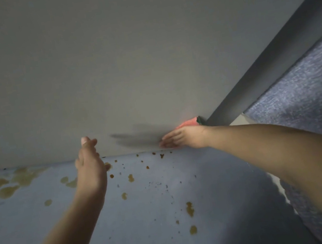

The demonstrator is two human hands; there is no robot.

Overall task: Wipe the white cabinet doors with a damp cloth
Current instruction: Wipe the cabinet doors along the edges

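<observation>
At the foot of the white cabinet door (124,63), where it met a stained blue floor (44,224), I pressed a pink cloth (187,123) flat against the panel with my right hand (184,138), fingers stretched out over it, not curled. The cloth lay between my palm and the door, close to a dark grey edge (273,54) on the right. My left hand (90,166) hung open just beside the door, holding nothing. Soft, light and limp, the cloth would likely bunch or slip on the smooth, stiff panel; I judged a flat palm over its middle the best hold.
</observation>
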